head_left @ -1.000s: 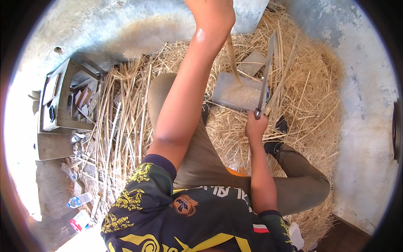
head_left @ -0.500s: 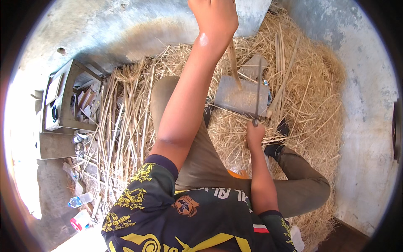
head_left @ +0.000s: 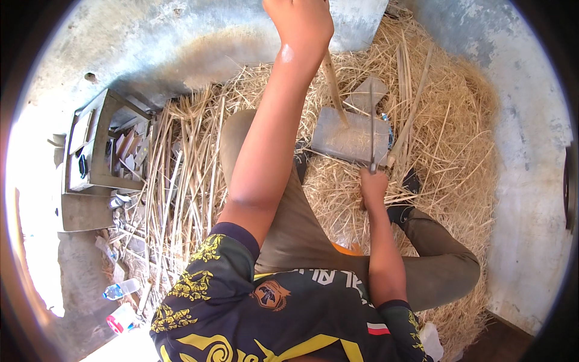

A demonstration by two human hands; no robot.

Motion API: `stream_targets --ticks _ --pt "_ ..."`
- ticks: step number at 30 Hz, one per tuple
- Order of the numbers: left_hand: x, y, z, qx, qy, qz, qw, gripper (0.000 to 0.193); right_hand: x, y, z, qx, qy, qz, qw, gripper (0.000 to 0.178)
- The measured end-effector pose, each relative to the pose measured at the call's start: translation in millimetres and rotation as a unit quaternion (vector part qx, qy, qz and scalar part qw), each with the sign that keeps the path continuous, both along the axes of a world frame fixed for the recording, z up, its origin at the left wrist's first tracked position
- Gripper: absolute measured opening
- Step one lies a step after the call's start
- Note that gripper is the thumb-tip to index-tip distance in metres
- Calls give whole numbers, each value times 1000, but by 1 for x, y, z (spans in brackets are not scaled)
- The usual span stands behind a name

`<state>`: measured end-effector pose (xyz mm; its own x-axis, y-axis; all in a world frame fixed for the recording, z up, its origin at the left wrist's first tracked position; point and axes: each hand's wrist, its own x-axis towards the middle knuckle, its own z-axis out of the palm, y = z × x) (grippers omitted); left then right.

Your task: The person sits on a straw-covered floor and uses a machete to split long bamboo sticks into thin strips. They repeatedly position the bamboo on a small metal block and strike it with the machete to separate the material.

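Observation:
My left hand (head_left: 301, 25) is raised at the top edge, its fingers partly cut off by the frame. It is closed around the upper part of a pale bamboo stick (head_left: 333, 84), which slants down so its lower end rests on a grey block (head_left: 325, 134). Low beside the block's near right corner, my right hand (head_left: 374, 186) is closed on the handle of a long-bladed knife (head_left: 373, 136). The narrow dark blade points away from me and passes over the block's right part, just right of the stick. The handle is mostly hidden in the fist.
Heaped shavings (head_left: 452, 133) surround the block, with a flat stone-like piece (head_left: 368, 93) behind it. Long split strips (head_left: 172, 181) lie to the left, by a wooden frame cabinet (head_left: 99, 175). A plastic bottle (head_left: 122, 289) lies at lower left. Walls (head_left: 531, 181) stand close.
The view has shifted slightly. My left hand has moved a little left with the top of the stick. My right hand and the knife have moved slightly away from me.

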<state>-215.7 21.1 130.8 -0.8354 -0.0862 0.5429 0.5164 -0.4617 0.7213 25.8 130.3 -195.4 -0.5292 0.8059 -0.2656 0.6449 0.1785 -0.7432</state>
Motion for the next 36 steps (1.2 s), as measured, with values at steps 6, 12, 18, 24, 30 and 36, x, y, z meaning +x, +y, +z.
stream_targets --ticks 6,12,18,24,30,36 --pt "-4 -2 -3 12 -9 -5 1000 56 -13 -20 -22 -100 181 -80 975 34" --pt "-9 -13 -8 36 -32 -11 999 56 20 -23 -88 -45 -54 -32 997 40" --pt "-19 -16 -14 38 -32 25 998 57 -17 -4 25 -92 202 -68 973 33" --pt "-15 -12 -14 54 -31 9 998 58 12 -31 -86 -47 77 -37 995 33" --pt "-24 -31 -18 54 -70 41 995 57 5 -13 -21 29 11 -5 1000 38" --pt "-32 -33 -21 51 -54 -55 996 55 -33 -23 58 -97 247 -26 964 35"
